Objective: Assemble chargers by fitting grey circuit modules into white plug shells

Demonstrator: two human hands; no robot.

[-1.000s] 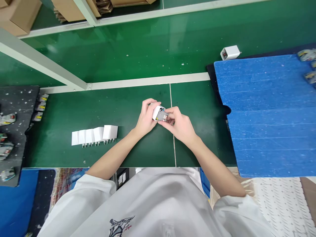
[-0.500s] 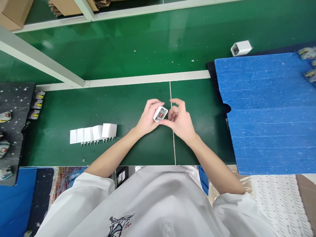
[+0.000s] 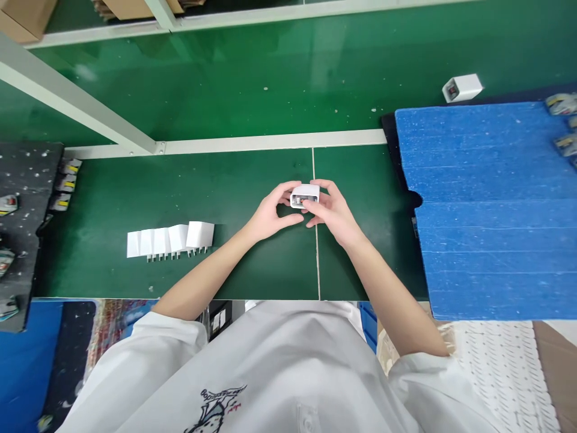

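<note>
Right hand (image 3: pixel 331 213): pinches white charger shell (image 3: pixel 305 195), a smooth boxy plastic piece with rounded corners, above matte green worktop (image 3: pixel 216 192). Left hand (image 3: pixel 269 215): loosely spread, fingertip at shell's end. Nearby: row of white plug shells (image 3: pixel 169 240); ribbed blue foam tray (image 3: pixel 487 204).

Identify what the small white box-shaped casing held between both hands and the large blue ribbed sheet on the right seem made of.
The small white box-shaped casing: probably moulded plastic, smooth and slightly glossy; even white faces, rounded edges. The large blue ribbed sheet: likely foam, matte; parallel grooves, no sheen, a notch cut from its left edge.
</note>
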